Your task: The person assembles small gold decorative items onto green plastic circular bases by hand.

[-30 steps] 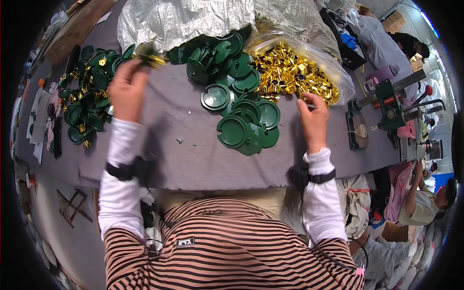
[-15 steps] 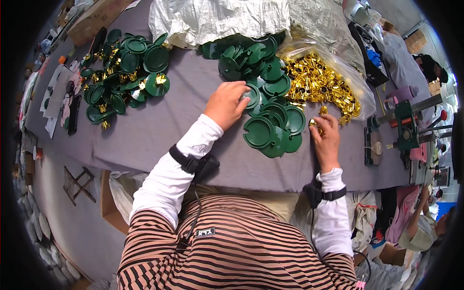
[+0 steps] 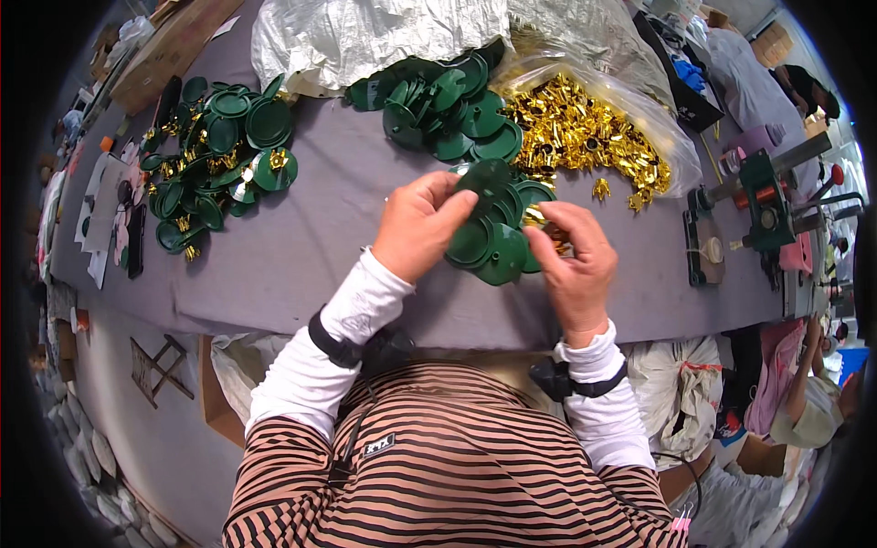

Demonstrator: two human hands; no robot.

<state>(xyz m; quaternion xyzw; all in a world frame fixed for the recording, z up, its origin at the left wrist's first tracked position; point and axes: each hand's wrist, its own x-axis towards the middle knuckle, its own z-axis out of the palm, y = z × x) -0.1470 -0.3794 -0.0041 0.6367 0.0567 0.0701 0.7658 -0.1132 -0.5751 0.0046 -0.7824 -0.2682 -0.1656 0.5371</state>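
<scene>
My left hand [image 3: 420,224] pinches a thin round green plastic disc [image 3: 486,185] by its edge and holds it up, tilted, above the table. Close by on the right, my right hand [image 3: 577,260] curls its fingers around a small shiny gold clip-like piece [image 3: 533,216], part of which the fingers hide. Below the lifted disc lie several overlapping green discs [image 3: 501,256]. Beyond the hands spreads a heap of more green discs [image 3: 449,108], and a pile of gold pieces [image 3: 594,128] spills from a clear plastic bag to its right.
Green discs fitted with gold pieces [image 3: 219,137] are heaped at the left of the grey-covered table [image 3: 329,237]. A green hand press [image 3: 766,201] stands at the right end. White woven sacks [image 3: 384,41] lie along the far side, and a folding stool [image 3: 162,370] stands on the floor.
My left hand has picked up a green disc and raised it toward me. My right hand has moved left from beside the gold pile, bringing a gold piece close to the disc.
</scene>
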